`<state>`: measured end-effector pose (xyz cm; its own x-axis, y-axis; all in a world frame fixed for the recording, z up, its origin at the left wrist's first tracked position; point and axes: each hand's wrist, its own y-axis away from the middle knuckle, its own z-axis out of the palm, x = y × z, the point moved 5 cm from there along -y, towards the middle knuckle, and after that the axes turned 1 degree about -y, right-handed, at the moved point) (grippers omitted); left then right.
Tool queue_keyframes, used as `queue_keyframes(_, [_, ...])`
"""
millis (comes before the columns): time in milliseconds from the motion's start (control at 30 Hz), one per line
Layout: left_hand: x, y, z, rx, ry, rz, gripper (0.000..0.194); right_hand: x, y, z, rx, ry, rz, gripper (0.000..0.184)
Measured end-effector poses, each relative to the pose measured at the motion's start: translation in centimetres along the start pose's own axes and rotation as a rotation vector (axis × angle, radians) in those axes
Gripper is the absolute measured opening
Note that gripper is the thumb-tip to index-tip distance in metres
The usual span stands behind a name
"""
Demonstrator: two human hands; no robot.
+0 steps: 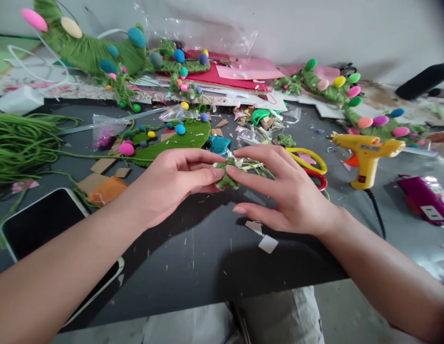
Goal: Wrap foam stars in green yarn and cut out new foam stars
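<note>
Both hands meet over the dark table (193, 258) around a small piece wrapped in green yarn (227, 174). My left hand (172, 184) pinches its left side, fingers closed on it. From the right, my right hand (286, 191) presses fingertips on the same piece, with its other fingers stretched out. Loose green strands trail from the piece toward the right.
A yellow glue gun (367, 153) stands right of my hands, scissors with yellow and red handles (315, 167) beside it. A phone (46, 229) lies at the left front near a pile of green yarn (17, 143). Yarn wreaths with coloured pompoms (100, 52), paper scraps and red sheets (222, 76) fill the back.
</note>
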<state>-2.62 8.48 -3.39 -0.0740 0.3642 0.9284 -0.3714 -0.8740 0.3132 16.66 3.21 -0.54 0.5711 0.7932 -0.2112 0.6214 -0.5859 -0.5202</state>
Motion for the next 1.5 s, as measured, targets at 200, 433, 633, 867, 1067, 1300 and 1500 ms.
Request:
queue_keyframes(200, [0.05,0.12,0.05,-0.002,0.005,-0.006,0.02,-0.01,0.01,0.0,0.003,0.004,-0.009,0.051])
queue_keyframes(433, [0.17,0.2,-0.16,-0.021,-0.032,0.029,0.029,0.03,0.11,0.18,-0.017,0.016,0.013,0.048])
queue_keyframes(633, [0.18,0.16,-0.13,-0.035,-0.028,0.038,0.029,-0.03,0.1,0.15,-0.011,0.032,0.006,0.047])
queue_keyframes(867, [0.06,0.33,-0.29,-0.019,-0.042,0.021,0.032,-0.21,0.05,0.17,-0.005,0.049,-0.013,0.045])
queue_keyframes(1067, [-0.06,0.11,-0.34,-0.032,-0.036,0.028,0.032,-0.13,-0.06,0.21,-0.009,0.054,-0.011,0.045])
queue_keyframes(1300, [-0.12,0.02,-0.46,-0.03,-0.031,0.022,0.035,-0.37,-0.25,0.22,-0.023,0.096,-0.022,0.046])
queue_keyframes(1500, [-0.2,-0.15,-0.54,-0.027,-0.031,0.014,0.033,-0.61,-0.16,0.3,-0.033,0.111,0.003,0.045])
